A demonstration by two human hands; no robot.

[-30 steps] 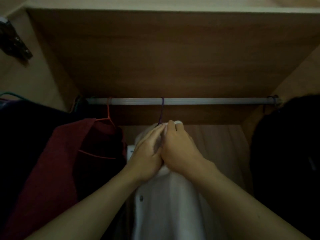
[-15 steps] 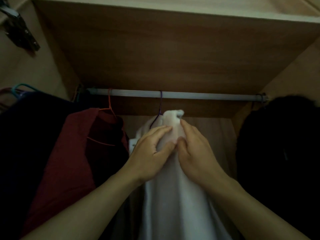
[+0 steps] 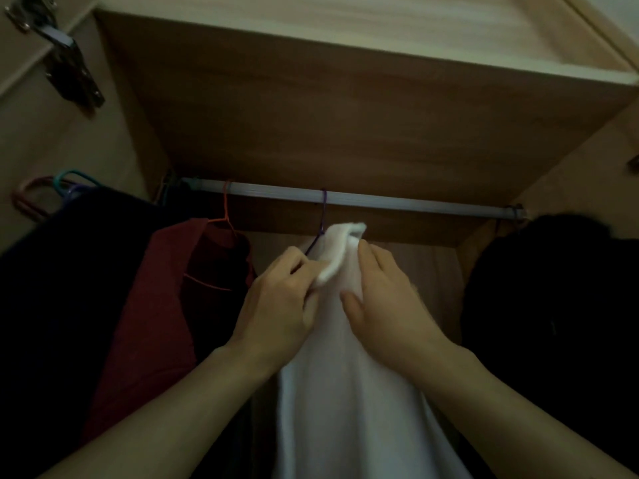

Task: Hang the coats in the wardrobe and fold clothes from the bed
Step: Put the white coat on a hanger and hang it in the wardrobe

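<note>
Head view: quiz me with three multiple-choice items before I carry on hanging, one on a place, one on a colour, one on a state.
1. Where does the red garment hang, relative to the white garment?
A) to its left
B) to its right
C) on the same hanger

2. What colour is the hanger hook that carries the white garment on the rail?
A) orange
B) purple
C) yellow

3. What is the left hand doing?
A) hanging free
B) pinching the white garment's collar
C) gripping the rail

Answers:
1 A: the red cloth sits left of the white one, on its own orange hanger.
2 B: a purple hook loops over the rail just above the white collar.
3 B: its fingers close on a fold of the collar, while the right hand rests on the cloth.
</note>
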